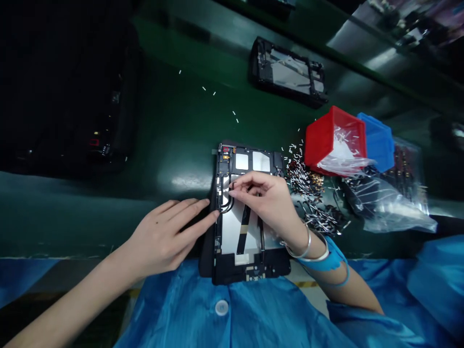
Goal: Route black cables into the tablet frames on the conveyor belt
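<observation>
Now, from the head view: pinching the cable (pixel 232 204) between thumb and forefinger of the right hand (pixel 271 199), directly over the device (pixel 231 237); touching the device's left edge with the left hand (pixel 166 237), loosely spread.

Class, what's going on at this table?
One person works on an opened flat device at the green table. The left hand rests fingertips at its left edge; the right hand has thumb and forefinger at a thin black wire, their grip too small to make out. Small loose parts lie to the right, beside a red bin.
</observation>
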A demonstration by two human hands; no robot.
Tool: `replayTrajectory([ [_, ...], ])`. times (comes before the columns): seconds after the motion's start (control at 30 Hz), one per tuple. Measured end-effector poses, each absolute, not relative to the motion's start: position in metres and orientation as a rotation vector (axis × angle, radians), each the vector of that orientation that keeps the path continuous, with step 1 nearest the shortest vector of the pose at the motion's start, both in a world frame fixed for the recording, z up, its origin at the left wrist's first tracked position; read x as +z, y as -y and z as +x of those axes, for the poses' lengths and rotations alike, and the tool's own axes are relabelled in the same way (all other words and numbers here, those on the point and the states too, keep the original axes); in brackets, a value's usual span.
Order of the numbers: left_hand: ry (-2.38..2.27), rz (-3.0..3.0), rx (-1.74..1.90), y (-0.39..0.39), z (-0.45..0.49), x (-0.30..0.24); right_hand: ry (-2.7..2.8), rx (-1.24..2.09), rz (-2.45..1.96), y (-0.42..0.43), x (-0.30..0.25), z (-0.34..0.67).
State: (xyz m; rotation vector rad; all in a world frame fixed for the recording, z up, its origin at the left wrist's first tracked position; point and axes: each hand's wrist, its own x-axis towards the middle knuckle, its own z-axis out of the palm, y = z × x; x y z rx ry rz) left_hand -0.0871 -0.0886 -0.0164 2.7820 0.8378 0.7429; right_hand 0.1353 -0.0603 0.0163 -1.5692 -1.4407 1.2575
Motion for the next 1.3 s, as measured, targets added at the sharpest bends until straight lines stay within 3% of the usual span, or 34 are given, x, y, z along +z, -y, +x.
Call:
replayTrajectory([
  [0.27,-0.821,2.896,0.664,0.091,-0.084,-0.021,1.597,1.081,-1.628,0.068,0.018,0.136],
  [1.3,-0.839,2.912,0.681,0.091,-0.078,-0.016,1.916,1.062,-1.588,0.045,0.024,0.149],
])
